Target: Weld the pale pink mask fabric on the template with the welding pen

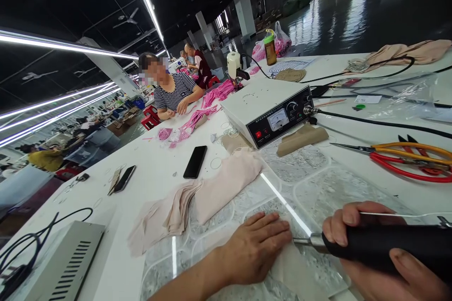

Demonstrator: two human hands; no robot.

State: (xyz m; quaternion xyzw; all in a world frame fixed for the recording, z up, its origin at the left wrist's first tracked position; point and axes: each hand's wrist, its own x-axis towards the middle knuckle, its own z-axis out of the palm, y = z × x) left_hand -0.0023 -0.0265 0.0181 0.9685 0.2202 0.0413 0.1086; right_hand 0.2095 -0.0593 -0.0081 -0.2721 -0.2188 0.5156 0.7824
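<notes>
My left hand [254, 249] lies flat with its fingers stretched out, pressing on a thin beige fabric piece [294, 270] over a clear-topped, stone-patterned mat [318, 188]. At the lower right, my right hand [370, 280] is wrapped around a black-handled tool [388, 244]. Its slim metal tip points left and reaches the fingertips of my left hand; whether it touches the fabric I cannot tell. Beyond my left hand, a folded beige fabric piece [226, 183] and a layered stack of similar pieces [176, 211] lie partly on the mat.
A control box with a dial [278, 120] stands behind the mat. Orange-and-red-handled scissors [409, 160] lie to the right, near a black cable [381, 124]. Two phones, one a black phone [195, 162], lie left. A grey vented box [70, 258] stands at lower left. A co-worker [176, 89] sits across the table.
</notes>
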